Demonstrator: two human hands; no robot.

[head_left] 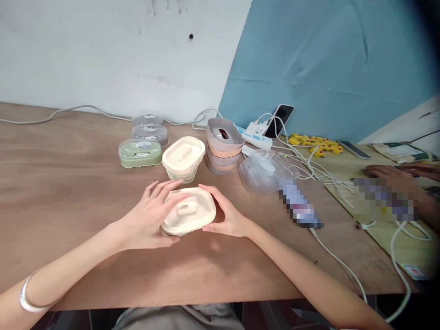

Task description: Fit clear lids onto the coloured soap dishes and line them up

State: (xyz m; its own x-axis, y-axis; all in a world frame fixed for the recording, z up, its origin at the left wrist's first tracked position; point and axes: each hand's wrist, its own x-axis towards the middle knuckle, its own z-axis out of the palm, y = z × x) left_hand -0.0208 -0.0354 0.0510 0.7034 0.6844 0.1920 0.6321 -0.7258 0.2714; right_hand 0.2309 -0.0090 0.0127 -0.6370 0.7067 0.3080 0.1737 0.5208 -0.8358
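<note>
Between my hands, near the table's front, is a cream plastic tray with a raised oval in its middle [197, 215]. My left hand [156, 213] wraps its left side, fingers over the top and thumb low at the front. On its right side my right hand [225, 213] grips the rim between fingers and thumb. Whether several pieces are nested there I cannot tell. Just behind stands a stack of similar cream trays [184, 158]. Right of that rises a stack of grey and orange scalloped bowls [223, 146].
A green lidded box [140, 153] and two grey lidded boxes [150, 133] stand back left. Clear plastic covers [266, 169], a phone [300, 204] and a power strip [256, 137] with white cables lie right. Another person's hand [392, 178] is at the far right.
</note>
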